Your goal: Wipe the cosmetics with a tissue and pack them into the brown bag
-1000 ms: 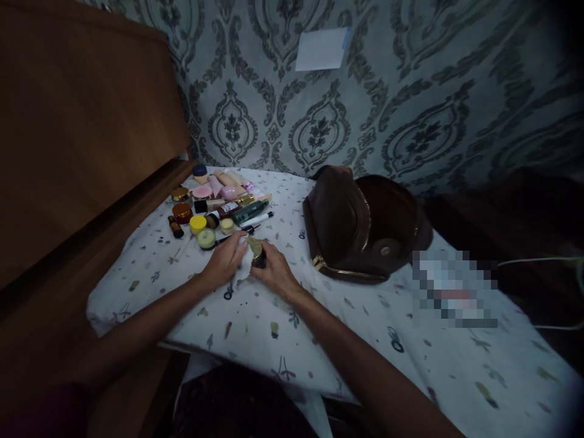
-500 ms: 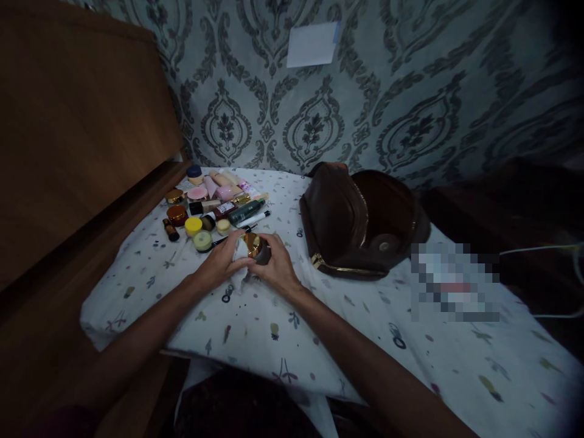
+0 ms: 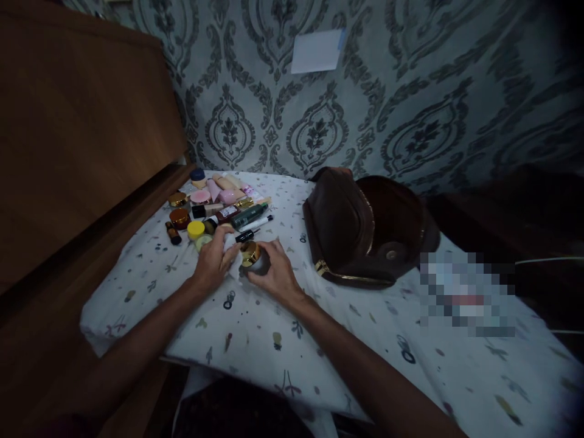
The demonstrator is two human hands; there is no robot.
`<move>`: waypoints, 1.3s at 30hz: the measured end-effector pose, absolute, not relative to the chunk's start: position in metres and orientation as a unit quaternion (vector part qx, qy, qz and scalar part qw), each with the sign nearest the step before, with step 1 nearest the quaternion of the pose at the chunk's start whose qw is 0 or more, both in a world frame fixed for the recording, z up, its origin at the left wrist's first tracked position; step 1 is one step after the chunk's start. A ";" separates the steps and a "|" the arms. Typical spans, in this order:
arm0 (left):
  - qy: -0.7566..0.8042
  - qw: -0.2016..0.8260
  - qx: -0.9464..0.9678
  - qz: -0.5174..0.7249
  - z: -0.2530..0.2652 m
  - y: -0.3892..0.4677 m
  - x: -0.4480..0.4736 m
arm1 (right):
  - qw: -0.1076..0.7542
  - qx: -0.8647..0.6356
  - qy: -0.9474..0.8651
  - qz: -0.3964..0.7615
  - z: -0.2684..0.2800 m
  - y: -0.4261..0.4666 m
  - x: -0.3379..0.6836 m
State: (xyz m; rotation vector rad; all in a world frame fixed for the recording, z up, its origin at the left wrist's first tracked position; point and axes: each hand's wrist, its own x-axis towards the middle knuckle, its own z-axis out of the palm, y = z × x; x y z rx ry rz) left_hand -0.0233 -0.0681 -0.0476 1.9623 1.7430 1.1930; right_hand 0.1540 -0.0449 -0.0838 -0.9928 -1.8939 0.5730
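In my right hand (image 3: 276, 274) is a cosmetic jar (image 3: 250, 255) with a shiny gold lid, held between thumb and fingers above the cloth. My left hand (image 3: 213, 260) is closed on a crumpled white wipe (image 3: 235, 261) just left of the jar. Past my left fingers lies a slim black tube (image 3: 246, 236). A jar with a yellow lid (image 3: 196, 229) and a pale green jar (image 3: 202, 242) sit beside my left hand, the green one partly hidden by it. A dark green bottle (image 3: 249, 215) and a white pen-like tube (image 3: 258, 222) lie beyond.
More cosmetics stand at the back left, among them an amber jar (image 3: 179, 218) and a pink compact (image 3: 200, 196). An unzipped brown leather bag (image 3: 340, 225) sits to the right on the patterned cloth (image 3: 255, 340). Wooden furniture (image 3: 86, 103) borders the left side. A blurred-out item (image 3: 465, 295) lies far right.
My left hand with the wipe has drawn back left from the jar. The gold lid shows more fully in my right hand. The view has shifted slightly.
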 end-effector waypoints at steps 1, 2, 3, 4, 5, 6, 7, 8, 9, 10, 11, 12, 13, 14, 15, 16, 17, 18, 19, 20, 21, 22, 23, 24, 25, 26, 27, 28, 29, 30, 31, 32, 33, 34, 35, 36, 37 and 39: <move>0.596 0.116 0.671 0.425 -0.049 -0.068 -0.023 | 0.444 -0.394 -0.770 0.234 -0.084 -0.046 0.154; 0.583 0.102 0.675 0.440 -0.051 -0.068 -0.022 | 0.440 -0.385 -0.776 0.237 -0.084 -0.046 0.153; 0.561 0.088 0.689 0.450 -0.052 -0.067 -0.022 | 0.438 -0.374 -0.782 0.239 -0.084 -0.047 0.153; 0.531 0.074 0.713 0.452 -0.054 -0.067 -0.022 | 0.437 -0.362 -0.788 0.240 -0.084 -0.047 0.154; 0.497 0.060 0.744 0.442 -0.056 -0.067 -0.021 | 0.437 -0.351 -0.793 0.239 -0.085 -0.047 0.154; 0.464 0.045 0.778 0.421 -0.057 -0.067 -0.021 | 0.437 -0.344 -0.797 0.237 -0.086 -0.047 0.154; 0.437 0.029 0.809 0.393 -0.058 -0.066 -0.021 | 0.438 -0.339 -0.798 0.236 -0.087 -0.046 0.154; 0.417 0.013 0.833 0.362 -0.058 -0.066 -0.021 | 0.441 -0.337 -0.798 0.235 -0.089 -0.045 0.155; 0.408 -0.003 0.848 0.338 -0.058 -0.066 -0.021 | 0.444 -0.338 -0.796 0.234 -0.091 -0.044 0.155; 0.408 -0.018 0.855 0.321 -0.058 -0.066 -0.021 | 0.446 -0.339 -0.795 0.233 -0.093 -0.043 0.155; 0.413 -0.029 0.855 0.313 -0.057 -0.066 -0.021 | 0.447 -0.341 -0.794 0.232 -0.095 -0.042 0.155; 0.420 -0.037 0.852 0.311 -0.057 -0.065 -0.021 | 0.446 -0.342 -0.794 0.231 -0.096 -0.041 0.155; 0.427 -0.041 0.848 0.313 -0.056 -0.065 -0.021 | 0.443 -0.341 -0.796 0.231 -0.097 -0.040 0.155; 0.432 -0.042 0.843 0.317 -0.056 -0.064 -0.021 | 0.438 -0.338 -0.800 0.232 -0.097 -0.040 0.155; 0.435 -0.042 0.840 0.322 -0.055 -0.064 -0.021 | 0.432 -0.335 -0.803 0.236 -0.097 -0.040 0.155; 0.434 -0.041 0.837 0.330 -0.055 -0.063 -0.021 | 0.427 -0.332 -0.806 0.240 -0.097 -0.039 0.155; 0.431 -0.039 0.835 0.339 -0.054 -0.063 -0.021 | 0.421 -0.331 -0.808 0.244 -0.096 -0.039 0.155; 0.425 -0.034 0.834 0.350 -0.054 -0.062 -0.021 | 0.417 -0.331 -0.809 0.250 -0.096 -0.040 0.155; 0.417 -0.028 0.833 0.362 -0.054 -0.062 -0.021 | 0.415 -0.334 -0.807 0.255 -0.095 -0.040 0.155; 0.407 -0.020 0.834 0.372 -0.054 -0.062 -0.021 | 0.414 -0.340 -0.803 0.263 -0.095 -0.040 0.155; 0.396 -0.011 0.835 0.382 -0.054 -0.062 -0.021 | 0.414 -0.346 -0.797 0.272 -0.094 -0.041 0.155; 0.385 -0.001 0.837 0.390 -0.054 -0.062 -0.021 | 0.414 -0.352 -0.790 0.284 -0.094 -0.041 0.155; 0.375 0.009 0.838 0.396 -0.053 -0.061 -0.021 | 0.415 -0.357 -0.783 0.296 -0.093 -0.042 0.155; 0.365 0.018 0.840 0.401 -0.053 -0.061 -0.021 | 0.415 -0.359 -0.777 0.307 -0.093 -0.042 0.155; 0.356 0.029 0.842 0.404 -0.053 -0.060 -0.022 | 0.416 -0.361 -0.772 0.317 -0.093 -0.042 0.155; 0.350 0.041 0.843 0.406 -0.053 -0.060 -0.023 | 0.419 -0.361 -0.767 0.325 -0.093 -0.042 0.155; 0.349 0.056 0.843 0.405 -0.052 -0.059 -0.024 | 0.421 -0.363 -0.762 0.334 -0.093 -0.042 0.155; 0.354 0.074 0.843 0.399 -0.052 -0.058 -0.026 | 0.422 -0.364 -0.756 0.343 -0.093 -0.041 0.156; 0.360 0.092 0.842 0.390 -0.053 -0.057 -0.029 | 0.422 -0.366 -0.752 0.351 -0.094 -0.040 0.156; 0.370 0.111 0.841 0.379 -0.053 -0.057 -0.031 | 0.422 -0.367 -0.749 0.356 -0.095 -0.039 0.156; 0.379 0.131 0.839 0.368 -0.053 -0.056 -0.034 | 0.422 -0.368 -0.747 0.358 -0.096 -0.038 0.156; 0.385 0.151 0.837 0.358 -0.053 -0.055 -0.037 | 0.422 -0.368 -0.748 0.357 -0.097 -0.037 0.156; 0.388 0.170 0.835 0.351 -0.053 -0.055 -0.040 | 0.422 -0.366 -0.751 0.353 -0.097 -0.037 0.156; 0.390 0.187 0.833 0.346 -0.052 -0.055 -0.042 | 0.423 -0.364 -0.755 0.345 -0.098 -0.036 0.156; 0.390 0.201 0.831 0.342 -0.052 -0.055 -0.043 | 0.425 -0.360 -0.761 0.333 -0.098 -0.036 0.156; 0.389 0.212 0.830 0.338 -0.051 -0.056 -0.044 | 0.428 -0.356 -0.768 0.318 -0.098 -0.037 0.156; 0.388 0.219 0.830 0.336 -0.050 -0.056 -0.044 | 0.432 -0.351 -0.775 0.301 -0.098 -0.037 0.155; 0.381 0.228 0.829 0.339 -0.048 -0.057 -0.043 | 0.439 -0.346 -0.784 0.270 -0.098 -0.038 0.154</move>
